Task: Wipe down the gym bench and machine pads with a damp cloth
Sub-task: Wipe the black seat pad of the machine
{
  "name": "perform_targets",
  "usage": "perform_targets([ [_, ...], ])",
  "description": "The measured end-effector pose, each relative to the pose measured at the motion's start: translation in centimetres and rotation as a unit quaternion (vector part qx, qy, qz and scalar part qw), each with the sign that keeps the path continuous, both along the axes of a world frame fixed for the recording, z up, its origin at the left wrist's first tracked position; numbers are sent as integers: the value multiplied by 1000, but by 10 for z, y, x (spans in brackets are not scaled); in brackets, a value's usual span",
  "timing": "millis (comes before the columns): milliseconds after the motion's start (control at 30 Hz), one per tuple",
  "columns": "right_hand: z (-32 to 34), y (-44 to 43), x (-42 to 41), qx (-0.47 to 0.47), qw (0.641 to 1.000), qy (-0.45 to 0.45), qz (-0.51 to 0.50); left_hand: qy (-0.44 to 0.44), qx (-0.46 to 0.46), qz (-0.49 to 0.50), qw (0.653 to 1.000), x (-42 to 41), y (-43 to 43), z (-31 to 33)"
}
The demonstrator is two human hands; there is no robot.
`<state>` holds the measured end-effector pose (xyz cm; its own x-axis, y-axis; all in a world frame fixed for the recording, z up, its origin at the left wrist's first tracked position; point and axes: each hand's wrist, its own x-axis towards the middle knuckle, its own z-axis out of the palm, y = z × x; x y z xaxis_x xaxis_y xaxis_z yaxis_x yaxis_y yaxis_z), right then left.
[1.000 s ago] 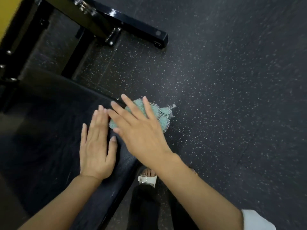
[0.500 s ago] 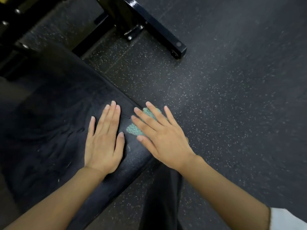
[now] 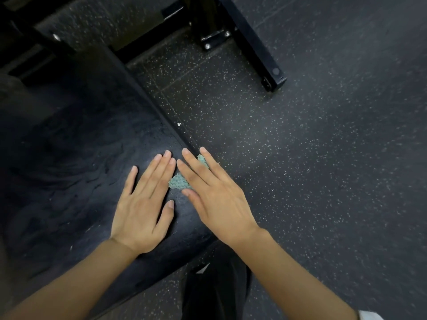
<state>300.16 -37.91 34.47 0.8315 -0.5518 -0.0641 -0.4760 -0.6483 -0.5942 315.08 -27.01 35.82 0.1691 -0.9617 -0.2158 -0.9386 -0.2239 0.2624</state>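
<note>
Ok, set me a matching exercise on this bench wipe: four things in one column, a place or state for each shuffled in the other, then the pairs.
Column one
1. left hand
2. right hand
3. cloth
4. black frame bar

Column two
A. teal, mostly covered by a hand
B. resting on the speckled floor, away from both hands
C. flat on the bare bench pad
D. pressing the cloth near the pad's edge

Pairs: 1-C, 2-D, 3-A, 4-B
</note>
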Motion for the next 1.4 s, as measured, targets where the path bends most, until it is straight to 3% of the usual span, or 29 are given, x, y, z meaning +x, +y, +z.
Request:
perform_targets([
  [233,0,-11,-19,36,997,-15,65,-5,15,21,1000,-2,-4,3],
  [400,0,-12,-22,115,991,-46,56,-6,27,42,999,-4,-5,5],
  [633,-1,-16,-23,141,985,-77,59,-2,17,140,990,-19,-11,4],
  [1000,-17,-41,-28,313,937,-130,81,-12,9,239,971,-36,-42,2],
  [1400,-17,-33,-41,434,890,-110,86,-37,-11,282,959,-45,-63,-2],
])
